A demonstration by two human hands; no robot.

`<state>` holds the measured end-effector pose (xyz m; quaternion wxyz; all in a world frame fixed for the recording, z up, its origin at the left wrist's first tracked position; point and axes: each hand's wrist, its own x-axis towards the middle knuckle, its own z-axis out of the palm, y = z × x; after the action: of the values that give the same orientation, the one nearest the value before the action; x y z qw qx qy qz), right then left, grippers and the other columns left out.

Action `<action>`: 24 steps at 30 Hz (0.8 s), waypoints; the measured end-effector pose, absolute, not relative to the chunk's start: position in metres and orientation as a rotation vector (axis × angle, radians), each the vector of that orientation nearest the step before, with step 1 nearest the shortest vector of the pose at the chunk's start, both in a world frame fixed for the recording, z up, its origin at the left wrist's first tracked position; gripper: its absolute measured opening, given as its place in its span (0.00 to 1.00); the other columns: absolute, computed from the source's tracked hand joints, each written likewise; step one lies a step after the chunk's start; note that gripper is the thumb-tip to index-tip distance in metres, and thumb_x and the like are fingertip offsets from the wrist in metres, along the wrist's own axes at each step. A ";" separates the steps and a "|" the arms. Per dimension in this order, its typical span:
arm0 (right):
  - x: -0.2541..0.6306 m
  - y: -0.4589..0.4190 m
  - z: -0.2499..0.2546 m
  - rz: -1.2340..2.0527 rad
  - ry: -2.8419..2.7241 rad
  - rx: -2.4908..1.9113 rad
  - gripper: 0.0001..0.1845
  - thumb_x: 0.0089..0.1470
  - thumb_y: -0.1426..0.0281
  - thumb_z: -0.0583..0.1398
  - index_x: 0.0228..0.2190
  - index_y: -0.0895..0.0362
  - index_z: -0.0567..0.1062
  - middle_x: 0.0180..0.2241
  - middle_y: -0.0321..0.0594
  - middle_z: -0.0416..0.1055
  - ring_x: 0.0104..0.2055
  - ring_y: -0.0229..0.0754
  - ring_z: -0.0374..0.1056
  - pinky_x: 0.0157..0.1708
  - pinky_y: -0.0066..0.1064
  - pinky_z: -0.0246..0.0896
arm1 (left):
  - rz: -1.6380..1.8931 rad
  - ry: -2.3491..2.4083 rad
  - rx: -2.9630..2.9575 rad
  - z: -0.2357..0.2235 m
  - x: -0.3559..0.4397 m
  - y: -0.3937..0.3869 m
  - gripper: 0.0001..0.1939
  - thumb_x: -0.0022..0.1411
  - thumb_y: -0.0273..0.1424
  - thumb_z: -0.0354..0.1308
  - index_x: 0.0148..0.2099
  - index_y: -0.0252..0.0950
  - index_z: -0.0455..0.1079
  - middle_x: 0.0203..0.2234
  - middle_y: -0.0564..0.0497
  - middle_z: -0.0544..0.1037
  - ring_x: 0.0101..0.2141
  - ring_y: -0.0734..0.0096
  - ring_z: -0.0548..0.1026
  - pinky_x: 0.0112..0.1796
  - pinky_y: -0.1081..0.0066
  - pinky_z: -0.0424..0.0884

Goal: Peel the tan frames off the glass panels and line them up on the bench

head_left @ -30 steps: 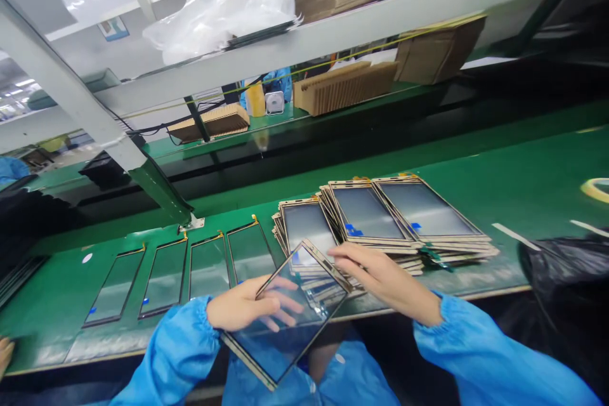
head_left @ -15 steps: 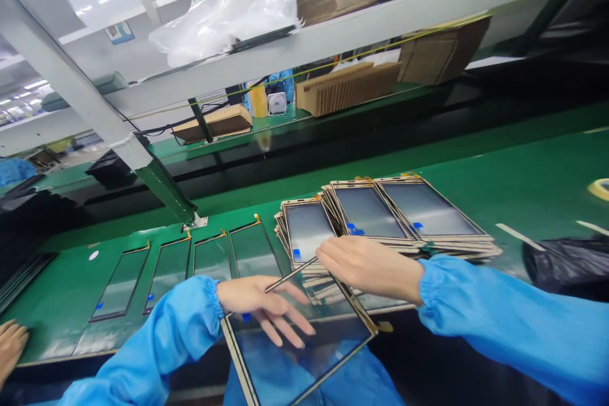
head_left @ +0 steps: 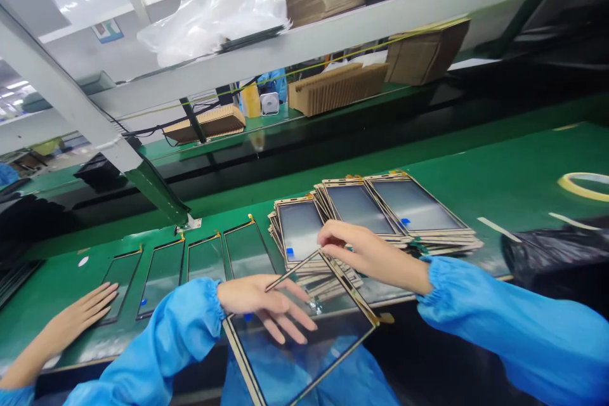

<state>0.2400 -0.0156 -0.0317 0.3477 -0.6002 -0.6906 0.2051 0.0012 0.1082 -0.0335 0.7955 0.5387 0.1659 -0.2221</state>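
A single head-worn camera looks forward and steeply down from above the person's chest, close over the near edge of a green workbench (head_left: pixel 499 177). The left hand (head_left: pixel 266 307) and right hand (head_left: pixel 361 250) sit low in the centre of the frame, very near the lens. The view tilts, so the shelf beam (head_left: pixel 333 32) overhead slants across the top. Farther benches show small at upper left. No second view overlaps this one.
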 end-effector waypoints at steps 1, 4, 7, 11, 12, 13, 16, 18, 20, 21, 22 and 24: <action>0.239 -0.013 -0.030 0.578 -1.804 -1.548 0.10 0.61 0.66 0.51 0.32 0.58 0.68 0.32 0.39 0.67 0.33 0.38 0.62 0.34 0.30 0.56 | -0.492 0.349 1.172 -0.034 0.000 0.107 0.24 0.60 0.41 0.59 0.54 0.35 0.61 0.49 0.37 0.74 0.43 0.60 0.77 0.37 0.68 0.73; 0.238 -0.009 -0.025 0.655 -1.870 -1.534 0.10 0.60 0.67 0.51 0.30 0.58 0.67 0.29 0.38 0.66 0.31 0.38 0.61 0.33 0.29 0.53 | -0.517 0.363 1.219 -0.034 -0.005 0.105 0.28 0.58 0.45 0.61 0.55 0.35 0.61 0.50 0.36 0.73 0.44 0.61 0.77 0.37 0.69 0.72; 0.238 -0.010 -0.020 0.695 -1.892 -1.531 0.09 0.59 0.68 0.51 0.30 0.58 0.67 0.28 0.37 0.66 0.30 0.38 0.60 0.31 0.29 0.52 | -0.515 0.369 1.259 -0.035 -0.010 0.104 0.31 0.56 0.47 0.61 0.56 0.35 0.60 0.51 0.35 0.72 0.45 0.61 0.77 0.37 0.70 0.72; 0.238 -0.013 -0.018 0.677 -1.986 -1.523 0.10 0.62 0.68 0.49 0.29 0.57 0.64 0.28 0.38 0.64 0.29 0.37 0.59 0.31 0.28 0.52 | -0.507 0.344 1.274 -0.037 -0.013 0.104 0.31 0.57 0.48 0.60 0.56 0.35 0.61 0.50 0.35 0.72 0.44 0.61 0.77 0.36 0.71 0.72; 0.238 -0.014 -0.020 0.632 -2.026 -1.518 0.11 0.63 0.68 0.48 0.30 0.57 0.63 0.28 0.38 0.64 0.29 0.37 0.59 0.30 0.28 0.53 | -0.507 0.344 1.265 -0.038 -0.013 0.104 0.31 0.56 0.48 0.61 0.56 0.35 0.61 0.50 0.35 0.73 0.44 0.61 0.77 0.35 0.71 0.72; 0.237 -0.015 -0.023 0.553 -2.068 -1.515 0.12 0.64 0.68 0.47 0.30 0.57 0.62 0.28 0.38 0.64 0.29 0.37 0.58 0.30 0.29 0.53 | -0.509 0.345 1.251 -0.038 -0.012 0.104 0.31 0.56 0.47 0.61 0.55 0.35 0.61 0.50 0.36 0.73 0.44 0.61 0.77 0.35 0.71 0.72; 0.233 -0.019 -0.032 0.123 -2.182 -1.483 0.14 0.66 0.71 0.44 0.29 0.58 0.62 0.28 0.40 0.64 0.27 0.38 0.58 0.28 0.30 0.53 | -0.497 0.339 1.189 -0.038 -0.011 0.107 0.28 0.58 0.45 0.61 0.55 0.36 0.61 0.49 0.37 0.73 0.44 0.61 0.77 0.37 0.70 0.72; 0.229 -0.026 -0.036 -0.152 -2.198 -1.422 0.15 0.65 0.74 0.43 0.31 0.58 0.65 0.31 0.42 0.66 0.30 0.40 0.61 0.30 0.32 0.56 | -0.465 0.330 1.147 -0.037 -0.011 0.110 0.24 0.60 0.41 0.59 0.55 0.36 0.62 0.50 0.38 0.74 0.44 0.60 0.77 0.38 0.69 0.73; 0.226 -0.036 -0.034 -0.177 -2.126 -1.377 0.15 0.65 0.74 0.44 0.33 0.58 0.68 0.35 0.45 0.69 0.36 0.42 0.65 0.34 0.32 0.60 | -0.413 0.337 1.110 -0.035 -0.011 0.116 0.21 0.61 0.38 0.59 0.54 0.36 0.63 0.50 0.38 0.74 0.44 0.59 0.77 0.38 0.68 0.73; 0.226 -0.042 -0.031 -0.070 -2.047 -1.382 0.15 0.65 0.72 0.44 0.34 0.57 0.68 0.38 0.45 0.70 0.39 0.42 0.67 0.36 0.33 0.62 | -0.384 0.348 1.094 -0.034 -0.012 0.119 0.20 0.61 0.36 0.59 0.54 0.36 0.63 0.50 0.38 0.74 0.44 0.59 0.77 0.37 0.68 0.73; 0.227 -0.049 -0.028 0.101 -1.945 -1.400 0.14 0.65 0.70 0.45 0.34 0.57 0.69 0.40 0.46 0.70 0.40 0.42 0.68 0.38 0.33 0.64 | -0.356 0.362 1.081 -0.033 -0.013 0.122 0.19 0.61 0.35 0.59 0.53 0.36 0.64 0.49 0.37 0.74 0.44 0.58 0.77 0.37 0.68 0.74; 0.230 -0.066 -0.021 0.500 -1.705 -1.435 0.14 0.65 0.64 0.47 0.34 0.55 0.69 0.40 0.46 0.71 0.38 0.41 0.69 0.34 0.32 0.66 | -0.299 0.393 1.069 -0.032 -0.015 0.128 0.19 0.61 0.34 0.59 0.53 0.35 0.65 0.50 0.36 0.73 0.44 0.57 0.77 0.37 0.69 0.74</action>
<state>0.2304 -0.0657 -0.0208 0.4157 -0.5714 -0.6791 0.1990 -0.0152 0.1278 -0.0318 0.8316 0.5041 0.1855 -0.1410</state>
